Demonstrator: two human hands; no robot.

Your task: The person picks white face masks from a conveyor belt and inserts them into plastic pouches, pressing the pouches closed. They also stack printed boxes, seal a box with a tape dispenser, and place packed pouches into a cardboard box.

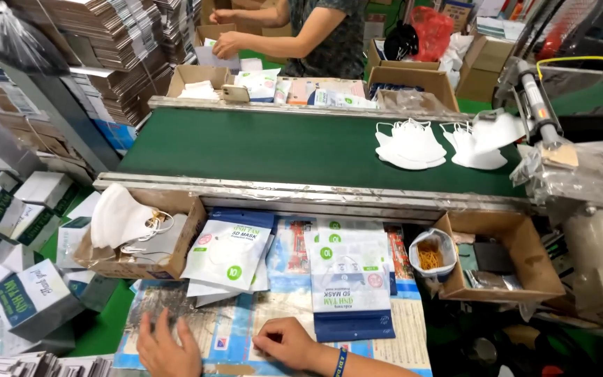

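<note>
The left hand point(167, 347) lies flat, fingers spread, on the paper-covered table point(399, 328); the right hand point(284, 342) rests beside it, fingertips pinched on the papers. Just beyond them lie white mask pouches point(228, 255) and a blue-edged stack point(349, 279). Farther off, white masks point(411, 144) sit on the green conveyor belt point(280, 146).

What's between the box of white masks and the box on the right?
In the head view, pouch stacks and and a small bag of orange bands lie between the mask box and the right box.
</note>
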